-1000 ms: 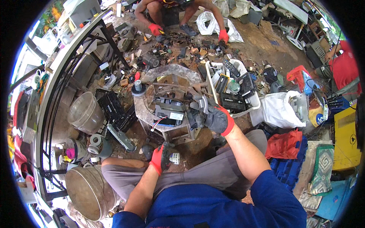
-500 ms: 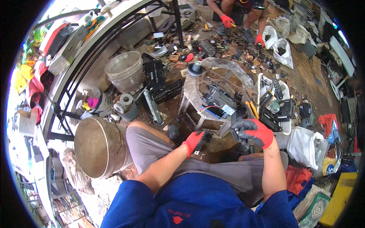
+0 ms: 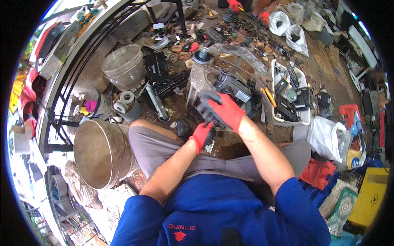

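Note:
My left hand (image 3: 202, 134), in a red and black glove, grips a small dark electronic part (image 3: 210, 141) low between my knees. My right hand (image 3: 221, 108), gloved the same way, reaches over it and closes on the upper end of the same dark piece. Just beyond both hands a stone slab (image 3: 196, 80) carries a black, partly dismantled device (image 3: 234, 88). What lies between the fingers is mostly hidden by the gloves.
A round metal drum (image 3: 100, 153) stands at my left knee, with a clear plastic tub (image 3: 123, 65) and tape rolls (image 3: 125, 100) further left. A white tray (image 3: 303, 119) of scrap parts and white bags (image 3: 328, 137) lie right. Another person's red-gloved hands (image 3: 246, 8) work at the top.
My view has swung left and down. My right hand came off the device on the slab and moved down toward my left hand, and both now meet on the dark part.

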Motion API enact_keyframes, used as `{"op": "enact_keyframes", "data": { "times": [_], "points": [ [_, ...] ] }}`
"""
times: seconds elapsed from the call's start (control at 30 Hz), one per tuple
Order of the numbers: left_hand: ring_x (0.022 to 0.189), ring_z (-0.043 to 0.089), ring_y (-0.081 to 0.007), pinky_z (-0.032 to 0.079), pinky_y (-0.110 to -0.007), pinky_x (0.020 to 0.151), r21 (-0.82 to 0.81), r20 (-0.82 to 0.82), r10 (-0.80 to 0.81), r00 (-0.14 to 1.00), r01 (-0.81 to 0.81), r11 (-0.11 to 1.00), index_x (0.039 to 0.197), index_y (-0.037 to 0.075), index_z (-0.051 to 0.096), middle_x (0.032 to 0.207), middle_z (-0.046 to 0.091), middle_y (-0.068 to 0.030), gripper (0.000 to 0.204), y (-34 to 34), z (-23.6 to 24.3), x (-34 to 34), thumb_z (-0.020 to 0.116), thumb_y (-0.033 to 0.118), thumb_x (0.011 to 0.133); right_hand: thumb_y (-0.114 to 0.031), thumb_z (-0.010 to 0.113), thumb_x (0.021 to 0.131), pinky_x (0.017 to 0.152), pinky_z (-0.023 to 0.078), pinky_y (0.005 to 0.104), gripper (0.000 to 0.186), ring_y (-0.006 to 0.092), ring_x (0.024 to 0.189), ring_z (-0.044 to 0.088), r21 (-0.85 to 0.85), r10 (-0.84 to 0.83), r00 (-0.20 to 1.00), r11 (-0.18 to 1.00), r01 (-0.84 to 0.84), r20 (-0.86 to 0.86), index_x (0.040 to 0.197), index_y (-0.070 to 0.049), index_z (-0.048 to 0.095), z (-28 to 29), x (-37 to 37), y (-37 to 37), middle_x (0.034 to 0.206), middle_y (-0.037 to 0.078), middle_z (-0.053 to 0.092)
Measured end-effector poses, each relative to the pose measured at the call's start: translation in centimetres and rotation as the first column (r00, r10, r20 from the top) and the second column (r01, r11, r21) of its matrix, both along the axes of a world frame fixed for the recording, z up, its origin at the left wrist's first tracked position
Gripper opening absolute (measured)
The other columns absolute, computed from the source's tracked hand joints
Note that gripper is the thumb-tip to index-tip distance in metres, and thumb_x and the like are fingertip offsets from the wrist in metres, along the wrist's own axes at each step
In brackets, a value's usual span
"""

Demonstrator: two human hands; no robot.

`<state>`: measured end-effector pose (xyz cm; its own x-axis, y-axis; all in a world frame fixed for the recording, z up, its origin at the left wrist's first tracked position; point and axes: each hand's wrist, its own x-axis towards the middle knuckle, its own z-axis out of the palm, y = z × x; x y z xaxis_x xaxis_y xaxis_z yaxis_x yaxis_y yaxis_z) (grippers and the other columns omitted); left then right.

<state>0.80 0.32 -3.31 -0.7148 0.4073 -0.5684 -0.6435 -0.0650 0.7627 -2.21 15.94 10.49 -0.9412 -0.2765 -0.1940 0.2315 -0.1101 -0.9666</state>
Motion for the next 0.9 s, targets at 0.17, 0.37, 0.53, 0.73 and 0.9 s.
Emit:
{"op": "enact_keyframes", "data": {
  "times": [0.17,0.37,0.53,0.73,0.9],
  "points": [
    [0.057,0.046,-0.0096,0.036,-0.028,0.05,0.162,0.149,0.021,0.989,-0.045,0.986,0.118,0.013,0.069,0.069,0.051,0.0044,0.044,-1.2,4.2,-0.5,0.052,0.051,0.104,-0.022,0.058,0.1,0.074,0.057,0.0363,0.043,0.0225,0.081,0.071,0.216,0.223,0.945,0.936,-0.276,0.239,0.138,-0.004,0.055,-2.7,7.8,8.4,0.105,0.012,0.072],
    [0.049,0.038,-0.0086,0.03,-0.026,0.043,0.312,0.202,0.008,0.979,-0.072,0.947,0.118,0.012,0.065,0.063,0.044,0.0063,0.056,0.3,9.3,0.2,0.042,0.061,0.103,-0.043,0.071,0.084,0.11,0.043,0.0449,0.078,0.0409,0.13,0.054,0.719,0.272,0.954,0.638,-0.275,0.124,0.148,-0.007,0.045,-9.1,11.2,6.8,0.129,0.026,0.061],
    [0.045,0.036,-0.0077,0.03,-0.025,0.04,0.499,0.247,-0.024,0.969,-0.106,0.86,0.124,0.004,0.06,0.06,0.042,0.0057,0.068,2.2,14.4,0.9,0.039,0.065,0.102,-0.039,0.068,0.088,0.109,0.044,0.0436,0.069,0.0365,0.131,0.053,0.603,0.398,0.908,0.759,-0.246,-0.132,0.148,-0.016,0.045,-7.2,11.2,6.3,0.139,0.022,0.055],
    [0.044,0.034,-0.0069,0.029,-0.024,0.037,0.647,0.159,-0.098,0.982,-0.029,0.762,0.128,0.002,0.059,0.059,0.04,0.0055,0.066,3.7,20.3,1.2,0.039,0.06,0.104,-0.028,0.066,0.092,0.105,0.046,0.0449,0.05,0.0371,0.124,0.057,0.604,0.405,0.895,0.766,-0.22,-0.188,0.14,-0.017,0.054,-5.5,11.5,5.2,0.136,0.015,0.058],
    [0.05,0.037,-0.0082,0.036,-0.027,0.045,0.783,-0.066,-0.105,0.992,0.117,0.611,0.137,-0.001,0.053,0.067,0.045,0.0021,0.062,2.4,23.8,-1.9,0.039,0.052,0.107,-0.02,0.067,0.09,0.099,0.05,0.0431,0.046,0.0374,0.116,0.061,0.537,0.27,0.928,0.838,-0.094,-0.259,0.134,-0.013,0.057,-4.8,11.4,5.6,0.129,0.014,0.063]
  ]
}}
